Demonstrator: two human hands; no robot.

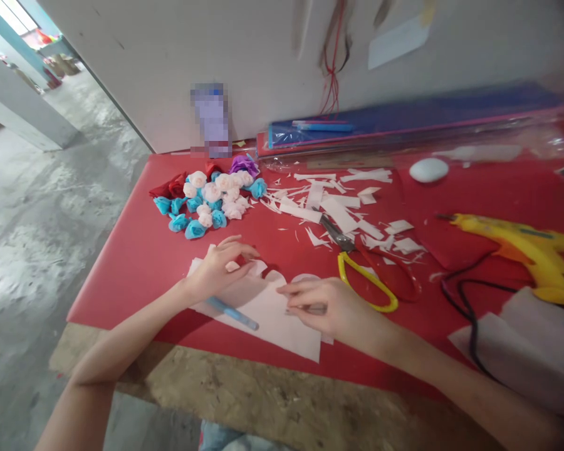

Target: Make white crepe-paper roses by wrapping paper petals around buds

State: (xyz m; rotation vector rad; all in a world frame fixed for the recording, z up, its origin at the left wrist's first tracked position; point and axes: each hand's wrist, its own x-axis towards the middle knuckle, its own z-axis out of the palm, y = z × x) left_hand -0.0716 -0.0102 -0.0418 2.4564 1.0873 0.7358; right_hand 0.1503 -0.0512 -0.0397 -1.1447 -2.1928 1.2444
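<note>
"Two bare hands are at the white sheet (284, 335). State of each?"

"Left hand (222, 266): over the far left part of the sheet, loosely open, fingers bent, a gap between thumb and fingers. Whether it grips any paper, I cannot tell. Right hand (326, 304): over the right part of the sheet, half closed, palm turned inward, fingertips drawn near the thumb. Whether something is pinched there, I cannot tell; the detail is blurred."

"Position of the sheet itself?"

"Flat on the red tabletop (117, 269), close to its near edge. One blue pen (232, 313) lies on the left part of the sheet, at a slant, just below the left hand."

"Items beyond the sheet?"

"To the far left, a cluster of flowers (212, 191) in blue, pale pink, red and purple. To the far right, loose white scraps (341, 213), with the blades of the scissors (342, 243) among them. One scissor handle is yellow, the other red."

"And to the right of the sheet?"

"Well apart from it, a yellow glue gun (521, 244) on its side, a black cord (467, 310) and some pale paper (521, 338). Farther back, one white egg-shaped object (428, 170)."
</note>
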